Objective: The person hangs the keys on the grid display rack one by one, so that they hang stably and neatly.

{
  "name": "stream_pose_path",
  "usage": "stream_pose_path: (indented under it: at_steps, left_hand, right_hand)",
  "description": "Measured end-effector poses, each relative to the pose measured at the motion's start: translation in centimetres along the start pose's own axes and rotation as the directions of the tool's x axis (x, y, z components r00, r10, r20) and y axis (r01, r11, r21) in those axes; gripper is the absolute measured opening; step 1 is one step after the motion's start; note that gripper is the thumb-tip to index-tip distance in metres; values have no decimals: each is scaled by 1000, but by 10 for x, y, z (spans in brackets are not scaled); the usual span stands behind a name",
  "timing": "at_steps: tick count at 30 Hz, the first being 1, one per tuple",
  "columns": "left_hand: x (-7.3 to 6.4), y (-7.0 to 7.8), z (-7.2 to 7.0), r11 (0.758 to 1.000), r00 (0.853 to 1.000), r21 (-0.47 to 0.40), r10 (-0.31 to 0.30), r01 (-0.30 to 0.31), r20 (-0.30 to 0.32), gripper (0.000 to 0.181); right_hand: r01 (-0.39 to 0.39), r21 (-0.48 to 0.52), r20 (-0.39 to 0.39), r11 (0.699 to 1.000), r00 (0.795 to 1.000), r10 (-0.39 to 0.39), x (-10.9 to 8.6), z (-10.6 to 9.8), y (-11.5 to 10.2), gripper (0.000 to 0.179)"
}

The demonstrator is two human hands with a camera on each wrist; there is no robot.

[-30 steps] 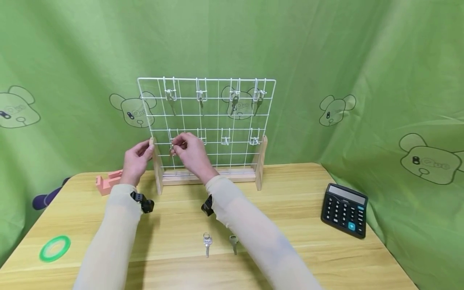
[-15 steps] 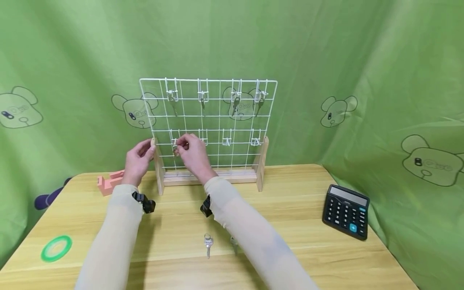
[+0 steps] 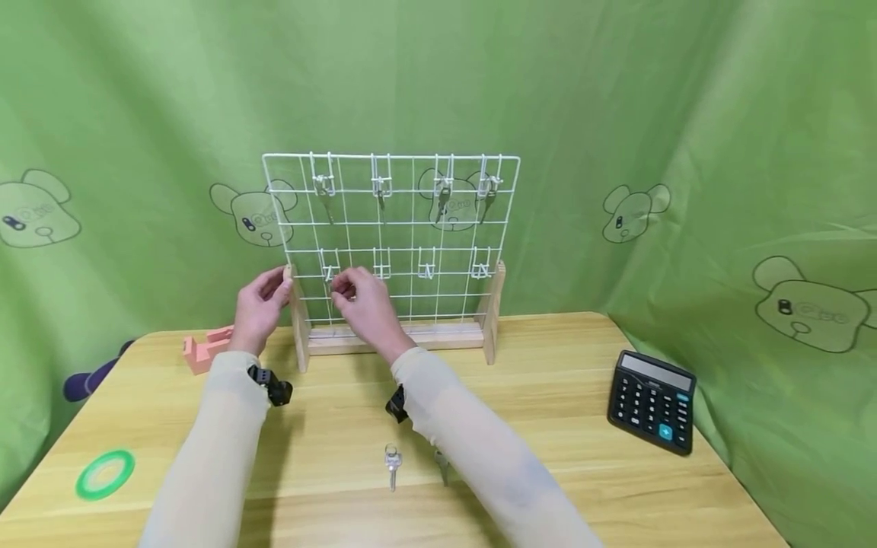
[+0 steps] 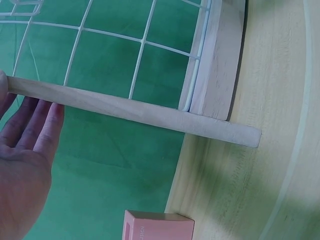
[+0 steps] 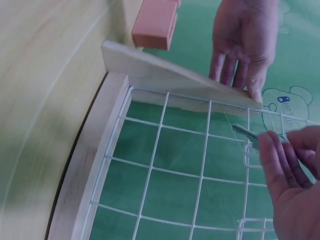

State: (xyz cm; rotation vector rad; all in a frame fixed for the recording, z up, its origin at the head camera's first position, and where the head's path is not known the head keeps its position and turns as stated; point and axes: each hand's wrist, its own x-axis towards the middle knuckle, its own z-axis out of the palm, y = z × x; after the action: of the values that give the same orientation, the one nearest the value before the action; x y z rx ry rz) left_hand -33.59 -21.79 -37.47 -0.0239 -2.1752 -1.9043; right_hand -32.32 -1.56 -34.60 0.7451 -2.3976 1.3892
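Observation:
My left hand (image 3: 262, 308) grips the top of the left wooden upright (image 4: 100, 102) of a white wire grid rack (image 3: 390, 157), thumb on one side and fingers on the other. My right hand (image 3: 366, 308) is at the lower left hook (image 3: 330, 272) and pinches a key (image 5: 245, 134); its blade sticks out past the fingertips, while its head is hidden by them. Keys hang from the top-row hooks, one of them a dark key (image 3: 443, 204). Lower hooks to the right, such as the white hook (image 3: 427, 270), carry no key.
On the table lie a silver key with a ring (image 3: 393, 464) and another key (image 3: 441, 466), partly covered by my right sleeve. A black calculator (image 3: 651, 402) is at right, a green tape roll (image 3: 105, 475) at left. A pink block (image 3: 202, 352) stands behind my left forearm.
My right hand has shifted slightly right and down, so the lower left hook now shows beside its fingers. The left hand stays on the upright.

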Motion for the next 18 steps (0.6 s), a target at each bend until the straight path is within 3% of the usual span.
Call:
stream_pose_path:
  at_steps: [6,18]
  left_hand:
    - [0,-1,1,1000,1000,-21,-13,13,-2,51]
    - [-2,1,0,999,1000,-38,-18,18,7,51]
  right_hand:
    - [13,-14,63,1000,998,-12,-10,-7,3,12]
    - [-113,46,206,993,973,101,-33,-22,4,10]
